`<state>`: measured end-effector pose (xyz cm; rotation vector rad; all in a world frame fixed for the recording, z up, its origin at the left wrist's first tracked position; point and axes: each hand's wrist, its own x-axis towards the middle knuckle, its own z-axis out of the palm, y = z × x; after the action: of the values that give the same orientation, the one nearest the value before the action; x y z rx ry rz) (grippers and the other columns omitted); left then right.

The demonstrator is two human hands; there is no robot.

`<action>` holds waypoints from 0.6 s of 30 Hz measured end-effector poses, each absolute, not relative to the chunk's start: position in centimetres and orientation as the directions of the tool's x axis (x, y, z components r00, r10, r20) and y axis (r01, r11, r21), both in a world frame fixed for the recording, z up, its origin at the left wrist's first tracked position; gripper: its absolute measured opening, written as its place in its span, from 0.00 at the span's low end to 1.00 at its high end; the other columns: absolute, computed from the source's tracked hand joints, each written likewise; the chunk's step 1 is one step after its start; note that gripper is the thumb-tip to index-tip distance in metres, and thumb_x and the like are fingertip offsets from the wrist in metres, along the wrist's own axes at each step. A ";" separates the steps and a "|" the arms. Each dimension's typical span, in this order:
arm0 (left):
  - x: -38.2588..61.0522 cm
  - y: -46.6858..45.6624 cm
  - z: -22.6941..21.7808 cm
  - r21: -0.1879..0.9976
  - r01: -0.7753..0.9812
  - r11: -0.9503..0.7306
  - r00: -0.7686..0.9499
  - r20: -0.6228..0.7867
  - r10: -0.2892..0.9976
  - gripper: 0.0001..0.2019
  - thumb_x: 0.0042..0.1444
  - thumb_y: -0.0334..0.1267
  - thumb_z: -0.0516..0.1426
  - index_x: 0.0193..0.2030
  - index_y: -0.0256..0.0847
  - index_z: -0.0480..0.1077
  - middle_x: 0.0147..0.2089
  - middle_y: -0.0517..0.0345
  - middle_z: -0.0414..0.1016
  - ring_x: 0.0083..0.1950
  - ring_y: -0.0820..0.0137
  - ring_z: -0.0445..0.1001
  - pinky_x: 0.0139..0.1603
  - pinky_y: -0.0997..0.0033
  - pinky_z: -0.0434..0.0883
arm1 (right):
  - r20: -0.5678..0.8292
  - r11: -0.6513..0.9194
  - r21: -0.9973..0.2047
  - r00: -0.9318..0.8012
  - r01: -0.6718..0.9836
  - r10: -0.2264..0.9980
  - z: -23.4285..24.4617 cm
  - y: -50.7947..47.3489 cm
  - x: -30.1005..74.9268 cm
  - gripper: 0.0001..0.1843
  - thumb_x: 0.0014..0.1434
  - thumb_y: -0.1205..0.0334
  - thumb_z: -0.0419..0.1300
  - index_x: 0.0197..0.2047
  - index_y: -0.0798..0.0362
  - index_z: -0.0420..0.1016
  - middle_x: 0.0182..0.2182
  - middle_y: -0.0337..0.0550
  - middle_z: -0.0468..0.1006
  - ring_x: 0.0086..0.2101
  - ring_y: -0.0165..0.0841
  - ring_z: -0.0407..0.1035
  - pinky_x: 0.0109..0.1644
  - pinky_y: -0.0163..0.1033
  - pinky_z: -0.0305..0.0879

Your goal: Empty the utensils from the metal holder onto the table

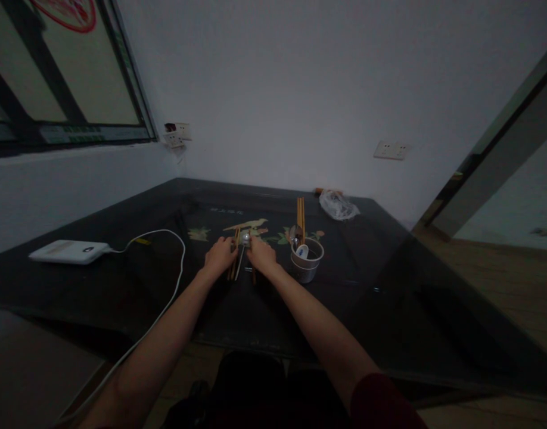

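Note:
My left hand (220,254) rests over the dark table, its fingers closed around a pair of wooden chopsticks (231,273). Close by on the right, my right hand (261,255) is closed on another wooden chopstick (254,276), mostly hidden under the palm. Between the two hands lies a spoon with a shiny bowl (245,238) and a thin pale handle running toward me. Right of my right hand stands a metal cup (305,271). Upright in it are wooden chopsticks (301,213), a metal spoon (295,233) and a white spoon (302,251).
A crumpled clear plastic bag (338,205) lies at the back, in front of a brown stick-like item. On the left sits a white power bank (70,252), its white cable (183,262) looping over the front edge. Wall sockets (391,150) are behind the table (367,322).

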<state>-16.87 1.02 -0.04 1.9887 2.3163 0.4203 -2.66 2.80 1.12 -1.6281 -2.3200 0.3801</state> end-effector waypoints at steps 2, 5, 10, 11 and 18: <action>-16.9 1.1 -0.1 0.239 0.964 0.116 -0.154 0.146 0.977 0.17 0.58 0.44 0.49 0.51 0.41 0.67 0.52 0.46 0.68 0.52 0.58 0.70 0.48 0.63 0.69 | 0.081 0.351 -0.375 -0.347 0.858 0.934 1.6 2.4 -2.4 0.19 0.60 0.62 0.51 0.54 0.52 0.63 0.44 0.55 0.77 0.46 0.46 0.72 0.45 0.47 0.66; -16.9 1.1 -0.1 0.239 0.965 0.103 -0.142 0.149 0.979 0.16 0.59 0.44 0.49 0.50 0.41 0.68 0.51 0.46 0.68 0.52 0.59 0.70 0.48 0.64 0.69 | 0.048 0.371 -0.402 -0.385 0.837 0.922 2.2 2.0 -2.1 0.20 0.59 0.61 0.53 0.55 0.52 0.62 0.46 0.54 0.76 0.47 0.44 0.72 0.48 0.45 0.65; -16.8 1.2 -0.1 0.254 0.966 0.049 -0.093 0.163 0.982 0.16 0.58 0.43 0.51 0.49 0.40 0.68 0.49 0.46 0.70 0.50 0.61 0.71 0.49 0.67 0.68 | 0.012 0.408 -0.490 -0.462 0.770 0.887 2.3 1.7 -1.7 0.21 0.57 0.60 0.57 0.54 0.53 0.66 0.47 0.51 0.76 0.49 0.42 0.70 0.48 0.40 0.64; -16.8 1.3 -0.2 0.264 0.964 0.036 -0.081 0.162 0.983 0.16 0.58 0.43 0.51 0.49 0.40 0.68 0.49 0.47 0.70 0.50 0.62 0.71 0.49 0.67 0.67 | 0.012 0.417 -0.514 -0.479 0.750 0.878 2.3 1.6 -1.5 0.21 0.57 0.61 0.57 0.54 0.53 0.67 0.46 0.51 0.76 0.48 0.41 0.71 0.48 0.40 0.64; -17.7 2.1 -1.0 0.355 0.934 -0.034 -0.038 0.194 0.980 0.17 0.58 0.43 0.52 0.51 0.39 0.68 0.49 0.49 0.71 0.49 0.64 0.72 0.49 0.69 0.68 | 0.171 0.582 -0.605 -0.626 0.544 0.761 4.0 -0.7 1.0 0.16 0.56 0.65 0.59 0.48 0.56 0.72 0.43 0.47 0.77 0.43 0.36 0.71 0.45 0.37 0.64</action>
<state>-17.66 2.09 -0.97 2.0943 2.0995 0.6019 1.00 -0.72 3.99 -1.0492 -2.4005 0.7159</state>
